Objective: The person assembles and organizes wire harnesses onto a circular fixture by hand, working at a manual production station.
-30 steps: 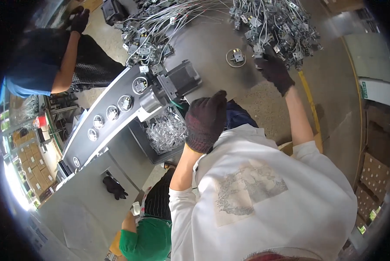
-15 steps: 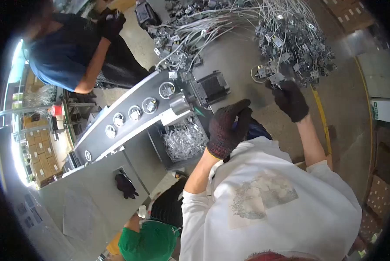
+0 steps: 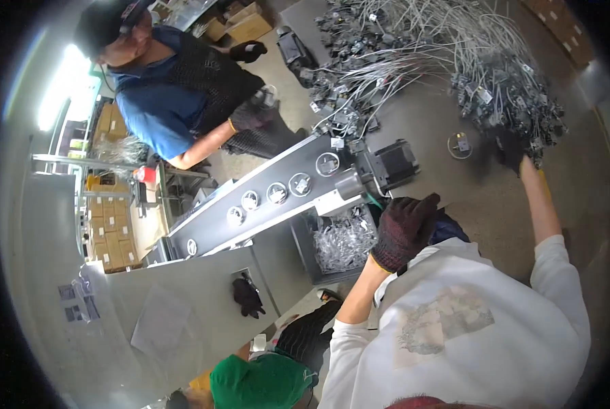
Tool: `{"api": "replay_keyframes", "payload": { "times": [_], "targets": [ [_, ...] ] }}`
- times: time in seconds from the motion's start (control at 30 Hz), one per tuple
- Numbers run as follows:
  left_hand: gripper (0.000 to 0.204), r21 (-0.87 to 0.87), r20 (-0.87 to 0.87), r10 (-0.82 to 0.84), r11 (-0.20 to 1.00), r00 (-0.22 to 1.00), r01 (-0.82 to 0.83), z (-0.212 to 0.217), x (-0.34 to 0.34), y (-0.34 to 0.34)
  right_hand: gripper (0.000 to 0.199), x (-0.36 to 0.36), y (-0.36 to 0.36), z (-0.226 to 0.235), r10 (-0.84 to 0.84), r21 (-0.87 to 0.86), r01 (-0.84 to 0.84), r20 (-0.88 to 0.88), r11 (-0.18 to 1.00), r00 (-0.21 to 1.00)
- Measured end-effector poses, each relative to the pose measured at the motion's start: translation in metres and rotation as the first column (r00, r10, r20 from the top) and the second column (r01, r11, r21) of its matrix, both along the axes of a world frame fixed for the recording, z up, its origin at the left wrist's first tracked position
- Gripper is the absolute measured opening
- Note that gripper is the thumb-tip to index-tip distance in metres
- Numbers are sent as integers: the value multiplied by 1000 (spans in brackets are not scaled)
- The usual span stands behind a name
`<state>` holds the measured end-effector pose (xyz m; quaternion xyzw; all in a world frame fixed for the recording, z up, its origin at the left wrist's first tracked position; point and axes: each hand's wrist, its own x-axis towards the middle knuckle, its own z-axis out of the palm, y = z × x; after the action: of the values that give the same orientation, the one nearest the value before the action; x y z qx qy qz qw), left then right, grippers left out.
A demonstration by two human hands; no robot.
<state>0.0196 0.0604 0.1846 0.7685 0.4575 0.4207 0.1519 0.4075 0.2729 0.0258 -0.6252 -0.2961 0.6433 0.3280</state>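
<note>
My left hand (image 3: 407, 233), in a dark knitted glove with a yellow cuff edge, hovers by the end of the conveyor, near my waist. Its fingers stretch out and nothing shows in them. Farther right, my right hand (image 3: 512, 151), also dark-gloved, is at the near edge of a heap of grey connector parts with white cables (image 3: 506, 95). Blur and the dark parts hide its fingers. One small part with a coiled cable (image 3: 460, 145) lies on the grey tabletop, just left of my right hand.
A conveyor belt (image 3: 209, 218) carries several coiled parts, with a motor (image 3: 395, 163) at its near end. Below it stands a bin of clear plastic pieces (image 3: 346, 242). A co-worker in blue (image 3: 155, 102) stands across; another in green (image 3: 264, 382) is at lower left.
My right hand has gone from the loose parts on the tabletop to the heap's edge. The view has swung, so the scene sits farther right. The co-worker in blue has lowered a hand toward the belt.
</note>
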Motion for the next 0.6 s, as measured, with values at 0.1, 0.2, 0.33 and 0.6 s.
{"api": "replay_keyframes", "payload": {
  "times": [0.1,0.2,0.33,0.6],
  "targets": [
    [35,-40,-18,-42,998,999,41,-3,-3,1,26,39,10,-26,81,-45,-86,-102,995,992],
    [36,-87,-48,-29,996,998,25,-6,-5,-2,30,-23,4,11,-98,-169,-4,-596,986,797],
    [39,-93,5,-152,984,988,152,8,9,14,35,-18,-4,-26,-224,-193,115,-842,975,491],
    [39,-7,-110,-232,973,967,232,7,29,34,53,-51,-7,46,208,46,-251,431,967,878]
  ]
}}
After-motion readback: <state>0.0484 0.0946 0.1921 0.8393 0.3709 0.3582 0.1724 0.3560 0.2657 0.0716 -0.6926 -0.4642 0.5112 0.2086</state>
